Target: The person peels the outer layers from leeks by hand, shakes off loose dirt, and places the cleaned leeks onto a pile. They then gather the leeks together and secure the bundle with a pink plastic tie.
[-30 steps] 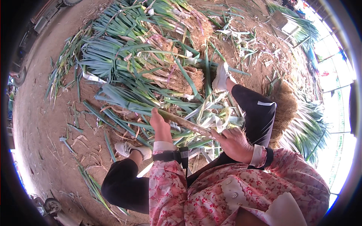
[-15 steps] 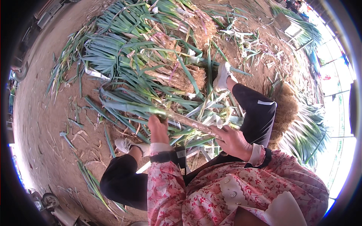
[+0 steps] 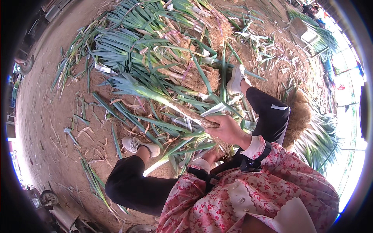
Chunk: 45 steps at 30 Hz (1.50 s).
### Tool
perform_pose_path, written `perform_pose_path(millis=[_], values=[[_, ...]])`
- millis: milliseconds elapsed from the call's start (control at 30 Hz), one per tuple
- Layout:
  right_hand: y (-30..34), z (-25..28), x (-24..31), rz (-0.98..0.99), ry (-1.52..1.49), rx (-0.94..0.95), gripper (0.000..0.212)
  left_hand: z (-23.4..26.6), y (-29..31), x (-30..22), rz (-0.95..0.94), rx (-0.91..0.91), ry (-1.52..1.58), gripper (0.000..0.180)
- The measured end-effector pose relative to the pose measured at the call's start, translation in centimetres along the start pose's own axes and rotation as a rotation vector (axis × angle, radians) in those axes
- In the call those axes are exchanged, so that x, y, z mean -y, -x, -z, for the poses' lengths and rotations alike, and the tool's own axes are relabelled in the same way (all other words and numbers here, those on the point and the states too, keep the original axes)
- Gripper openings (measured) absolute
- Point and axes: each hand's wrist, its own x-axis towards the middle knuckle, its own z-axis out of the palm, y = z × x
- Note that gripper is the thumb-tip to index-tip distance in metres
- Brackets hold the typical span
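A long leek lies slantwise in front of me, its green leaves toward the far left and its soil-stained pale shank toward me. My right hand is closed round the shank's lower end. Below it, close to my lap, is my left hand, partly covered by the right hand and wrist. Pale rootlets show beside the left hand, whose fingers I cannot make out. Under the held leek, loose leek leaves cover the ground between my feet.
Tied leek bundles with brown roots are heaped beyond my hands. More leeks lie past my right knee, roots toward me. Leaf scraps litter the dirt on the left. A pale box stands at the far right.
My left hand has let go of the leek's middle and moved right and nearer to my body, below the right hand. My right hand, still on the leek, has moved slightly up and left.
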Motion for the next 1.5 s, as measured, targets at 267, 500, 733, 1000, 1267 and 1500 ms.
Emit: perform_pose_path(millis=[267,500,733,1000,1267,1500], values=[[2.7,2.0,0.7,-0.3,-0.37,0.279,0.036,12.5,-1.0,-8.2,0.042,-0.728,0.994,0.028],[5.3,2.5,0.1,-0.396,-0.596,0.373,0.036,17.7,-1.0,-9.6,0.02,-0.785,1.218,0.029],[5.4,3.2,0.0,-0.535,-0.756,0.378,0.036,18.4,-1.0,-10.0,-0.023,-0.78,1.305,0.022],[5.5,2.7,-1.9,-0.57,-0.899,0.406,0.036,18.3,-0.5,-10.2,-0.041,-0.783,1.3,0.022],[5.7,2.7,0.3,-0.745,-1.16,0.466,0.033,16.6,-1.6,-7.7,0.03,-0.812,1.319,0.014],[3.1,0.5,-1.2,-0.738,-1.227,0.514,0.029,3.6,0.0,-4.8,0.259,-0.056,0.186,0.013]])
